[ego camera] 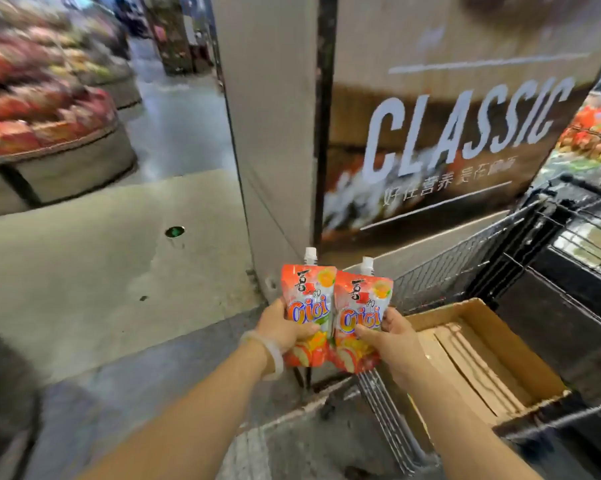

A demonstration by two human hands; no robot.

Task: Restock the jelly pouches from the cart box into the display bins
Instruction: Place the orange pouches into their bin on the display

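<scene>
Both hands are held out in front of the person, each gripping one orange jelly pouch upright, the two pouches side by side and touching along their inner edges. The left hand [285,329] wraps its fingers round the lower half of the left pouch [309,303], thumb lying across the printed front; a pale bangle [269,355] sits on that wrist. The right hand [387,336] holds the right pouch [359,313] the same way, thumb on the front and fingers curled behind. Each pouch carries a white screw cap at its top, and the left one stands a little higher than the right. Below and to the right of the right hand sits an open cardboard box [479,362] inside a black wire cart [534,258]; the box's visible bottom shows only flat brown cardboard sheets, with no pouches to be seen in the part in view. Behind the pouches rises a pillar [268,133] whose right face bears a poster [465,126] with the word CLASSIC in large white letters. At the far left stands a tiered display of bins [39,98] filled with red and orange packets, blurred, well apart from the hands. The floor [112,271] between is grey and worn.
</scene>
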